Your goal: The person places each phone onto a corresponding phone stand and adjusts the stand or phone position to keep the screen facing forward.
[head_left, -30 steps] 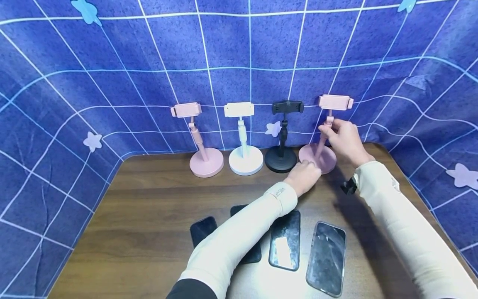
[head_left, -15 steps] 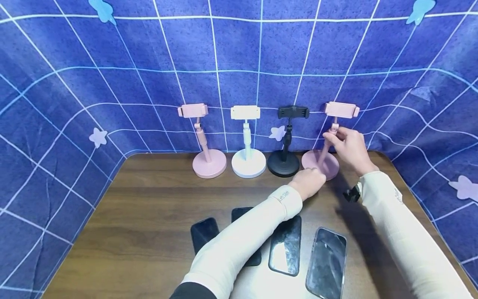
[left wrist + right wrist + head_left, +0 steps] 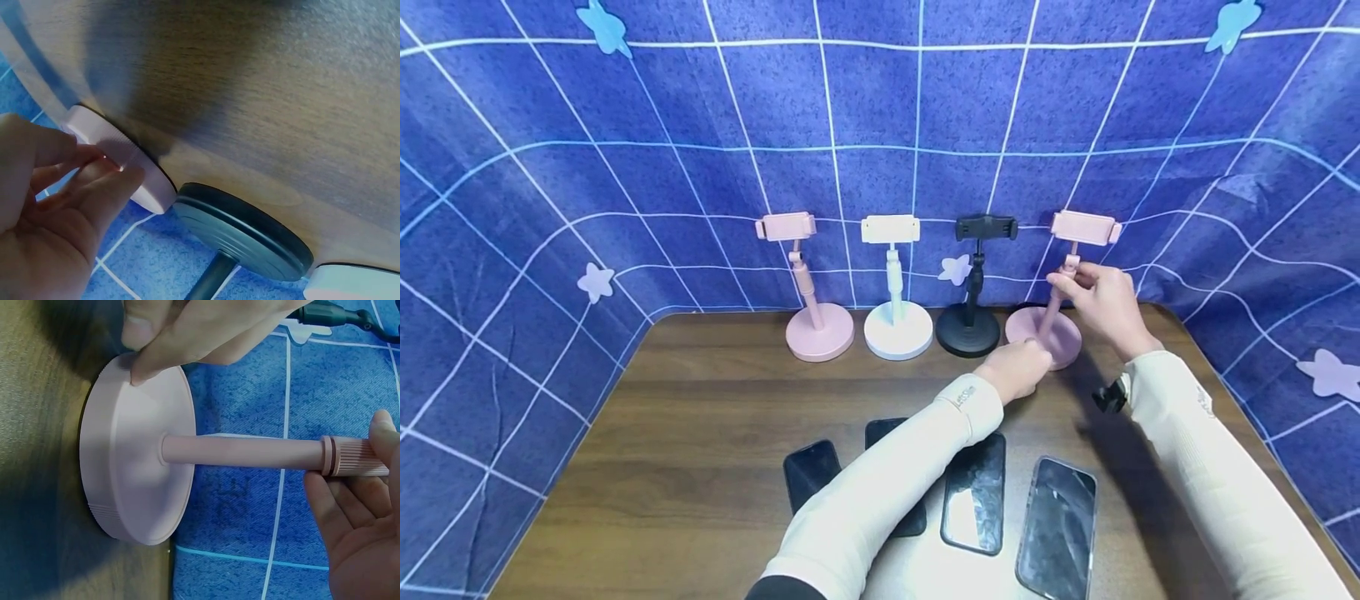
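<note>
At the right end of a row of phone stands is a pink stand (image 3: 1062,340), upright with its clamp empty. My right hand (image 3: 1107,307) pinches its ribbed collar (image 3: 359,456) between thumb and fingers. The left hand (image 3: 1017,369) is at the near left edge of the round base; in the right wrist view, fingertips (image 3: 142,370) press on the base's rim. The left wrist view shows this hand (image 3: 59,206) with thumb and fingers bent against the pink base (image 3: 125,147).
Left of it stand a black stand (image 3: 967,332), a white stand (image 3: 898,332) and another pink stand (image 3: 820,333). Several phones lie nearer on the wooden table (image 3: 685,467), including one at right (image 3: 1056,529); the left sleeve crosses over some. A blue patterned cloth (image 3: 872,100) hangs behind.
The head view has shifted slightly. Both hands have stayed at the right pink stand, with little visible movement.
</note>
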The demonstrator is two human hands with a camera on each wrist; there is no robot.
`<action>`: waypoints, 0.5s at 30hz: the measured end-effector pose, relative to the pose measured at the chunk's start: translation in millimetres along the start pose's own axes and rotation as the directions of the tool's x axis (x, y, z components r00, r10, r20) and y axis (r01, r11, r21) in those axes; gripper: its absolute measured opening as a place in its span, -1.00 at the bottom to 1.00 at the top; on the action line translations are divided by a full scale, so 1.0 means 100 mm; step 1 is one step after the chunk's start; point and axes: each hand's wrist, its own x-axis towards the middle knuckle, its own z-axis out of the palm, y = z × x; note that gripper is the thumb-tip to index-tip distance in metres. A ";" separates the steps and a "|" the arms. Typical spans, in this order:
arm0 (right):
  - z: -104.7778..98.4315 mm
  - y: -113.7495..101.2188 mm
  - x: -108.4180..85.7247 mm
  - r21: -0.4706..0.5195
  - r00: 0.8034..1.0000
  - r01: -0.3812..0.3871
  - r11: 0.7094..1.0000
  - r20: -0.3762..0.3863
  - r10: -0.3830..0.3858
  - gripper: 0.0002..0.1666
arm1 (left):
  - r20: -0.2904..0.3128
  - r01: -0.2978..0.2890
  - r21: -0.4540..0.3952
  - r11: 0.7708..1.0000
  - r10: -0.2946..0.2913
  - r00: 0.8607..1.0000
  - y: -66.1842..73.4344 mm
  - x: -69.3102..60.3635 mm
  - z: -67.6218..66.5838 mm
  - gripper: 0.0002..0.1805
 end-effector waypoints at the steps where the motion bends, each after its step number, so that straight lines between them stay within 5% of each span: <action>1: 0.00 0.00 -0.01 -0.003 1.000 0.004 1.000 -0.002 -0.004 -0.64 | 0.016 -0.004 -0.005 1.000 0.004 1.000 0.00 -0.01 -0.01 -0.79; 15: -0.05 -0.07 -0.13 0.020 0.999 0.030 0.999 -0.029 -0.029 -0.68 | 0.029 -0.003 -0.007 1.000 0.004 1.000 -0.01 -0.10 -0.07 -0.84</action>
